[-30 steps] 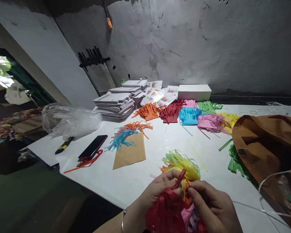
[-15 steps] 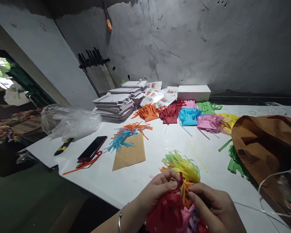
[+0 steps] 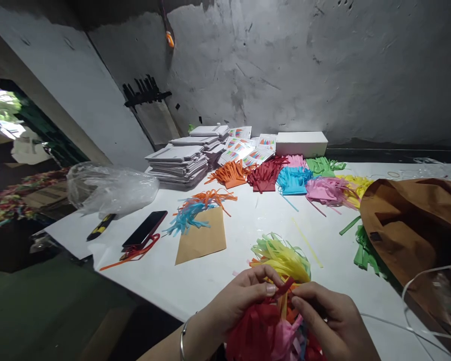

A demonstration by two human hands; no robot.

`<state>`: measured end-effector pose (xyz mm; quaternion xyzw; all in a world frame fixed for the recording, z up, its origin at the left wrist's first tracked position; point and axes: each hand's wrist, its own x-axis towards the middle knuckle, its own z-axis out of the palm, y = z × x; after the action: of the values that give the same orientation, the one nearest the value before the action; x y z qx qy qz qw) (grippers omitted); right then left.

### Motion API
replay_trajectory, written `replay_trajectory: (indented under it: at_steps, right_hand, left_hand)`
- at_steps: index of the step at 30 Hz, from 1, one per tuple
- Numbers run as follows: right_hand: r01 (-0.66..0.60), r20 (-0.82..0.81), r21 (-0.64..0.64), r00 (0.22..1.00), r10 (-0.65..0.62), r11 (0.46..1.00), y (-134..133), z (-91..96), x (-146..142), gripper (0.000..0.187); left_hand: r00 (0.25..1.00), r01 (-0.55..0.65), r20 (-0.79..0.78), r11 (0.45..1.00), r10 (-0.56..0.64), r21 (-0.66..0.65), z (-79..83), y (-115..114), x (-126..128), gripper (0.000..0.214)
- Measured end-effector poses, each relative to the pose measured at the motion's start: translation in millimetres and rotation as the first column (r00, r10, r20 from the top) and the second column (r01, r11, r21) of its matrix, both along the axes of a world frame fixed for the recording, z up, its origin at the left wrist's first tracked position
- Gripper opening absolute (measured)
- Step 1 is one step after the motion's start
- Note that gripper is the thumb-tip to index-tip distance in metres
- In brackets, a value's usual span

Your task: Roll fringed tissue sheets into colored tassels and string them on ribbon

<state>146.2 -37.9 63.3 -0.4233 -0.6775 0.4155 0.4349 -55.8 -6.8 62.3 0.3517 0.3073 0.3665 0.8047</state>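
Head view: at the table's near edge, the left hand (image 3: 244, 291) pinches a red tassel (image 3: 253, 331) up top, seemingly to steady it, beside the right hand (image 3: 330, 311), fingertips together, hold unclear

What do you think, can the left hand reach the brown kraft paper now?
Probably yes: the left hand is near the kraft paper and nothing tall stands between, though it would likely have to release the red strip first.
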Motion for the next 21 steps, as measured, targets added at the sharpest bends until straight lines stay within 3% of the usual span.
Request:
replay_trajectory:
  at_steps: [5, 11, 17, 21]
  right_hand:
    - [-0.05, -0.026, -0.049, 0.998, 0.048, 0.998, -0.9, -9.0, -3.8, 0.026]
    - [0.144, -0.11, -0.149, 0.981, -0.161, 0.978, -4.7, -16.4, -12.4, 0.028]
    - [0.034, -0.101, -0.215, 0.993, -0.056, 0.976, -2.0, -22.0, -11.2, 0.032]
    - [0.007, -0.017, -0.128, 1.0, -0.009, 0.992, 0.1, -23.7, -6.4, 0.028]
  left_hand:
    - [0.994, -0.057, -0.081, 0.987, 0.07, 0.149, 6.2, -7.0, 6.4, 0.035]
    - [0.99, -0.012, -0.135, 0.991, 0.031, 0.137, 7.1, -3.9, 7.9, 0.036]
    - [0.988, 0.017, -0.152, 0.985, 0.01, 0.174, 5.9, -4.3, 8.1, 0.034]
    - [0.987, 0.032, -0.159, 0.976, 0.003, 0.216, 6.4, -4.4, 8.1, 0.034]
